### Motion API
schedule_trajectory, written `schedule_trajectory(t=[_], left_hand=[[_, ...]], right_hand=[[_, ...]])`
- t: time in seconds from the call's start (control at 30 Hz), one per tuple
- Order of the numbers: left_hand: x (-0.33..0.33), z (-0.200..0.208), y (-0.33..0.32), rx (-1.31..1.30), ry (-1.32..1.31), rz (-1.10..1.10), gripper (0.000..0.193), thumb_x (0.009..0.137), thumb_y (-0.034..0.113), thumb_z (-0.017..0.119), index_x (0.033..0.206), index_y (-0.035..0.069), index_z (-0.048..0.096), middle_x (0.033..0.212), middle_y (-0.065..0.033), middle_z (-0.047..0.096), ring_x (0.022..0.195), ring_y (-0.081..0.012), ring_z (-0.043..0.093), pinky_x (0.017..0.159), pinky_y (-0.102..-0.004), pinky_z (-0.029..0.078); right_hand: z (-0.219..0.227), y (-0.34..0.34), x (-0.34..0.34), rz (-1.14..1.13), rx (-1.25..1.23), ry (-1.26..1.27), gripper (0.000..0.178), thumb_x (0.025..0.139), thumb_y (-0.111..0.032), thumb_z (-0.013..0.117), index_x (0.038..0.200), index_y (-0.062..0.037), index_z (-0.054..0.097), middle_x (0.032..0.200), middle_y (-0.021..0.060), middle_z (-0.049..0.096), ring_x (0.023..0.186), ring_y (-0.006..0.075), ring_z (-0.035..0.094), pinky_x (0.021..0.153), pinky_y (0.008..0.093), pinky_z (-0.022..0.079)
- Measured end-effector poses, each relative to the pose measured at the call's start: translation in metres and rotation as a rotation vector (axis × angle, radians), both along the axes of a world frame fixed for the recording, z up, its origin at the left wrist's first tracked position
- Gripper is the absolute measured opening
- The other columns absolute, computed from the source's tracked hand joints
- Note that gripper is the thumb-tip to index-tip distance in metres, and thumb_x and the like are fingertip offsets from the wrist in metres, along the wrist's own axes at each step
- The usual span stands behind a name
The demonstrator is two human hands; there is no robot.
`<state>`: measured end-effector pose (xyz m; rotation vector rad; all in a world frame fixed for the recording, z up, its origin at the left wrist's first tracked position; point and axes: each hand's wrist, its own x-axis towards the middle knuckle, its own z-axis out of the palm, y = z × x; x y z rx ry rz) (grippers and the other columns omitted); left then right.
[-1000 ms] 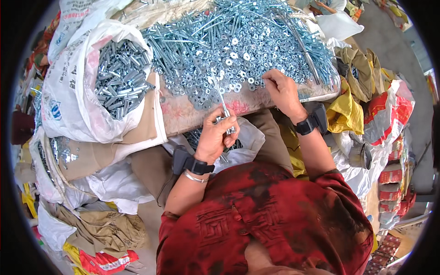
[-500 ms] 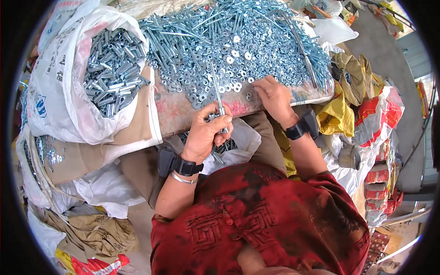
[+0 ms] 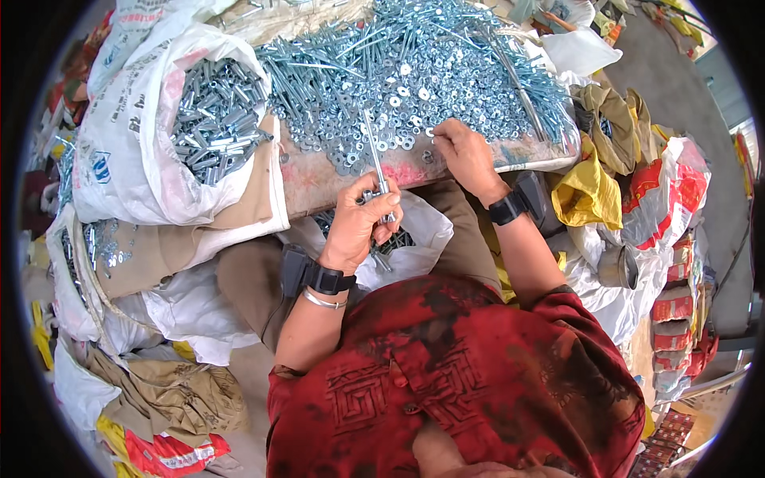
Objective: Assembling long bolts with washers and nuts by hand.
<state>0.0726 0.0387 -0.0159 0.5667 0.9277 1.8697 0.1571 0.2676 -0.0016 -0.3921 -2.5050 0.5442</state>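
Note:
In my left hand [image 3: 356, 221] there is a long thin bolt [image 3: 371, 143], held pointing up and away over the near edge of the table. A shiny metal sleeve surrounds its lower end, between my thumb and fingers. More small metal pieces show inside the curled fingers. My right hand [image 3: 472, 162] is at the table edge, thumb and fingertips pinched together beside the loose washers [image 3: 396, 102]. One pale washer lies right at those fingertips; whether they grip it is hidden. Past the washers, long bolts [image 3: 319, 60] are heaped.
At left a white woven sack [image 3: 119, 151] stands open, full of metal sleeves [image 3: 219, 115]. Between my knees sits a white bag [image 3: 426, 239] with metal parts. Yellow sacking [image 3: 588, 191] and a metal can [image 3: 617, 267] are at right. A metal rod [image 3: 522, 92] crosses the pile.
The whole view has shifted slightly. My left hand keeps the bolt and sleeve in much the same position. My right hand stays pinched at the washers' edge, with slight movement.

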Motion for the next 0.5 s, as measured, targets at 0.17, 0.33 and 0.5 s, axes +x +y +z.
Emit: schedule_trajectory(t=[0.17, 0.33, 0.5], left_hand=[[0.012, 0.004, 0.007, -0.008, -0.246, 0.088, 0.01, 0.094, 0.013, 0.062, 0.097, 0.008, 0.054, 0.065, -0.0104, 0.056, 0.042, -0.0106, 0.041, 0.04, -0.0247, 0.032], [0.02, -0.003, 0.019, -0.048, -0.266, 0.049, 0.013, 0.093, 0.015, 0.065, 0.098, 0.008, 0.055, 0.064, -0.01, 0.056, 0.043, -0.0107, 0.043, 0.039, -0.0246, 0.032], [0.013, -0.014, 0.016, -0.004, -0.235, -0.029, 0.012, 0.092, 0.014, 0.066, 0.1, 0.008, 0.059, 0.065, -0.0108, 0.057, 0.043, -0.0107, 0.043, 0.038, -0.0236, 0.034]], right_hand=[[0.003, -0.017, -0.006, 0.004, 0.225, -0.281, 0.016, 0.087, -0.018, 0.064, 0.097, -0.0064, 0.061, 0.094, 0.0194, 0.065, 0.084, 0.0414, 0.064, 0.071, 0.049, 0.05], [0.009, 0.001, 0.001, 0.087, -0.149, -0.222, 0.019, 0.084, -0.019, 0.068, 0.092, -0.0024, 0.06, 0.08, 0.0198, 0.064, 0.078, 0.0418, 0.063, 0.068, 0.0499, 0.048], [0.019, -0.007, -0.005, 0.225, 0.174, -0.225, 0.016, 0.082, -0.013, 0.069, 0.088, -0.0015, 0.06, 0.078, 0.0206, 0.064, 0.075, 0.0422, 0.063, 0.067, 0.0479, 0.049]])
